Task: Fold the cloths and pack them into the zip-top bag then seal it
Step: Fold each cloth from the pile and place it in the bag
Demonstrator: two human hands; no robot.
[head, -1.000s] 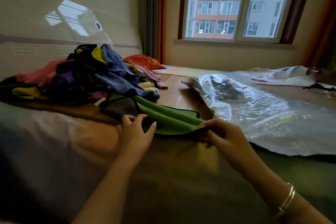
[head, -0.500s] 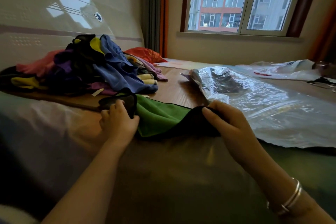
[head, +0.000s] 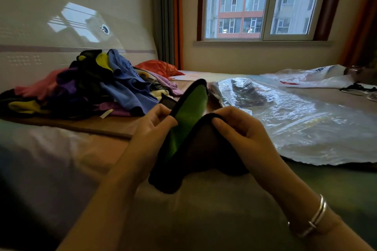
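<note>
Status: early stage, by judgement. At frame centre, the left hand (head: 152, 126) and right hand (head: 238, 128) each pinch an edge of the green cloth with black border (head: 188, 108), lifted off the bed surface (head: 61, 149) and partly folded. The heap of mixed-colour cloths (head: 91, 85), left of centre, remains unfolded. The clear plastic zip-top bag (head: 295, 120) lies flat at right, holding something dark; its seal state cannot be determined. Remaining: folding, packing, sealing.
</note>
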